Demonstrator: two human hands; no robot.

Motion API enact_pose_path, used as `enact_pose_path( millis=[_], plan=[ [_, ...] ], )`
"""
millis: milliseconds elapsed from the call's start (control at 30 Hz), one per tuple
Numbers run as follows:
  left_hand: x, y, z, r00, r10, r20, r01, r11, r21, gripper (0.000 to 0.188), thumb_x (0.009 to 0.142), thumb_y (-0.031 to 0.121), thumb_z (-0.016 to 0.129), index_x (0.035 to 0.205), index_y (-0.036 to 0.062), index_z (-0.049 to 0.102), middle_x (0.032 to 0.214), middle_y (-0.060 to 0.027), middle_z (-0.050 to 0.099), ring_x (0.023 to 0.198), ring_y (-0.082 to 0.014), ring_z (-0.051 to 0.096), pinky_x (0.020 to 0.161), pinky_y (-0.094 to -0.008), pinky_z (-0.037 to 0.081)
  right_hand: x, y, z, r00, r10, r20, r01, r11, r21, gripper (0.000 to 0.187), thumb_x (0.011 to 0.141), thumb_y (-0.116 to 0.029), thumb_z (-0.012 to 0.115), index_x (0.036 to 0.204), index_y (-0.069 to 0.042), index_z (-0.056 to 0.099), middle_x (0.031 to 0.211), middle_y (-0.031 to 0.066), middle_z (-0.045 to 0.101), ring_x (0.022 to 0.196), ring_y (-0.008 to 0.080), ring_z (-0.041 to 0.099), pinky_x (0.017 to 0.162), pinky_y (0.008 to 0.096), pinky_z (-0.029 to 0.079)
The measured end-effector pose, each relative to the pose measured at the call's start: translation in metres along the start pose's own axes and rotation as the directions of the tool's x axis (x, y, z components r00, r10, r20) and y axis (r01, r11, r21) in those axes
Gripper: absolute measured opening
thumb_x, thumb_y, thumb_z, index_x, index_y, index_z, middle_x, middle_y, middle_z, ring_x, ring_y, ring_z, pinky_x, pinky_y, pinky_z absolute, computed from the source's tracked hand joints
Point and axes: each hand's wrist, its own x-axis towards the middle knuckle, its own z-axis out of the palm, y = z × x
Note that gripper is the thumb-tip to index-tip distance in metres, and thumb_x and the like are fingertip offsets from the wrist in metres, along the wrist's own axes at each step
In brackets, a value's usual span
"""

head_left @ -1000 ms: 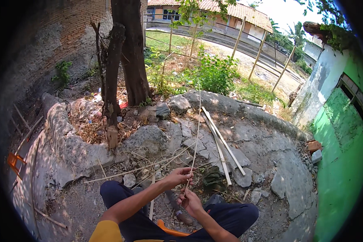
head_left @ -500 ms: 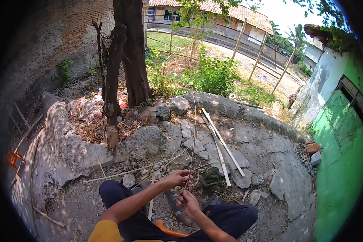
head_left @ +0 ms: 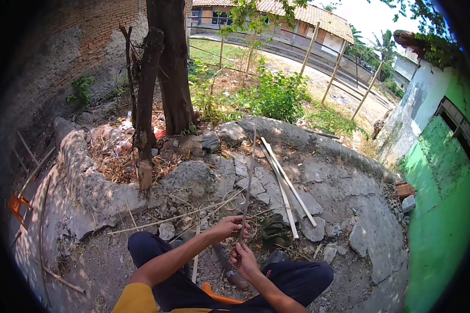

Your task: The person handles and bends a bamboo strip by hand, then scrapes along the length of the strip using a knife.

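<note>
A long, thin strip (head_left: pixel 251 172), likely bamboo, stands up between my knees and leans slightly right toward its far tip. My left hand (head_left: pixel 230 229) is closed on it a little above its lower end. Just below, my right hand (head_left: pixel 244 261) pinches that lower end between thumb and fingers. Beneath my hands, between my legs, lies a tool with a dark blade and a brown handle (head_left: pixel 238 283), partly hidden. Dark green crumpled cloth (head_left: pixel 275 233) lies on the ground just beyond my right hand.
Two pale flat strips (head_left: pixel 290 182) lie ahead on broken concrete. Thin pale strips (head_left: pixel 167 223) and curled shavings lie ahead left. A tree trunk (head_left: pixel 175 88) rises beyond a low stone border (head_left: pixel 292 136). A green wall (head_left: pixel 433 208) stands right. I sit on something orange (head_left: pixel 222 297).
The strip has turned in my fingers, so its wider face now shows and it looks thicker. My hands have barely shifted.
</note>
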Motion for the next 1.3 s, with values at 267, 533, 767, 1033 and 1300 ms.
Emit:
enact_pose_path(
  millis=[267, 533, 767, 1033, 1300],
  plan=[
    [0.000, -0.001, -0.001, 0.999, -0.035, -0.021, 0.034, 0.999, -0.042, 0.045, 0.103, 0.004, 0.051, 0.147, 0.0037, 0.045, 0.117, -0.0066, 0.064, 0.098, -0.0174, 0.069, 0.094, -0.0376, 0.059, 0.003, 0.005, -0.002, 1.000, -0.020, -0.003, 0.020, 0.999, -0.034, 0.024, 0.110, -0.027, 0.047, 0.121, -0.007, 0.052, 0.078, 0.0007, 0.048, 0.066, 0.0127, 0.047, 0.064, 0.0297, 0.042],
    [-0.003, -0.004, -0.001, 0.999, 0.034, 0.010, -0.034, 0.999, 0.023, 0.041, 0.103, 0.004, 0.054, 0.144, 0.0022, 0.045, 0.115, -0.0076, 0.065, 0.099, -0.0178, 0.069, 0.093, -0.0374, 0.060, 0.003, 0.008, 0.000, 0.999, -0.043, -0.010, 0.042, 0.994, -0.104, 0.026, 0.110, -0.028, 0.046, 0.120, -0.005, 0.053, 0.077, 0.0005, 0.047, 0.066, 0.0127, 0.048, 0.065, 0.0292, 0.042],
    [-0.003, -0.003, 0.001, 0.998, 0.054, 0.025, -0.055, 0.998, 0.040, 0.038, 0.104, 0.004, 0.051, 0.142, -0.0002, 0.045, 0.117, -0.0103, 0.064, 0.099, -0.0186, 0.068, 0.092, -0.0367, 0.059, 0.005, 0.010, -0.005, 0.999, -0.045, -0.004, 0.044, 0.996, -0.081, 0.026, 0.110, -0.028, 0.046, 0.119, -0.005, 0.054, 0.079, 0.0006, 0.048, 0.067, 0.0130, 0.048, 0.066, 0.0297, 0.043],
    [-0.004, -0.004, -0.002, 0.999, 0.039, 0.017, -0.039, 0.998, 0.044, 0.037, 0.105, 0.004, 0.051, 0.141, 0.0008, 0.045, 0.117, -0.0097, 0.064, 0.098, -0.0178, 0.068, 0.090, -0.0356, 0.059, 0.003, 0.011, -0.002, 0.999, -0.043, -0.006, 0.042, 0.995, -0.085, 0.027, 0.110, -0.028, 0.046, 0.120, -0.005, 0.054, 0.079, 0.0009, 0.047, 0.068, 0.0136, 0.049, 0.066, 0.0300, 0.043],
    [-0.012, 0.008, 0.005, 0.972, 0.167, 0.165, -0.189, 0.974, 0.126, 0.040, 0.103, 0.010, 0.058, 0.141, 0.0051, 0.048, 0.113, -0.0062, 0.066, 0.102, -0.0184, 0.069, 0.092, -0.0353, 0.058, 0.004, 0.009, -0.005, 0.997, -0.072, -0.031, 0.066, 0.987, -0.149, 0.024, 0.110, -0.027, 0.048, 0.119, -0.006, 0.054, 0.079, 0.0008, 0.048, 0.068, 0.0130, 0.048, 0.066, 0.0304, 0.044]
  ],
)
